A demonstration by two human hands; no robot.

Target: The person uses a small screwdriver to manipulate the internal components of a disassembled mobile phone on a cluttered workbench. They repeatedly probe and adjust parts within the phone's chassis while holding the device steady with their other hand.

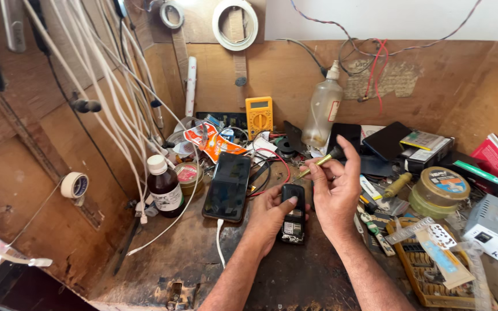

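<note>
A: What does the left hand [272,216] hold, near the front edge of the desk [203,253]?

B: A small black keypad phone with an opened lower part [293,222]. The fingers are wrapped under it and the thumb presses on its top, so it is clamped, lying just above the desk surface at about the middle.

A: How will it handle, do you think?

B: I judge it light and stiff, but the smooth plastic shell can slip, and the opened part looks delicate. Better to take it by the long side edges, as the hand does now, not by the exposed inner board.

A: And the right hand [336,193]?

B: It is raised just beside and above the phone. Its fingers pinch a thin screwdriver with a yellow shaft and black handle [324,160], the tip pointing to the left. The tool seems light and rigid; a grip near the handle gives control.

A: What is around?

B: Left of the phone lies a large black smartphone with a white cable [227,187], then a brown glass bottle with a white cap [164,187]. Toward the far edge stand a yellow multimeter [259,115] and a cloudy plastic bottle [322,109].
</note>
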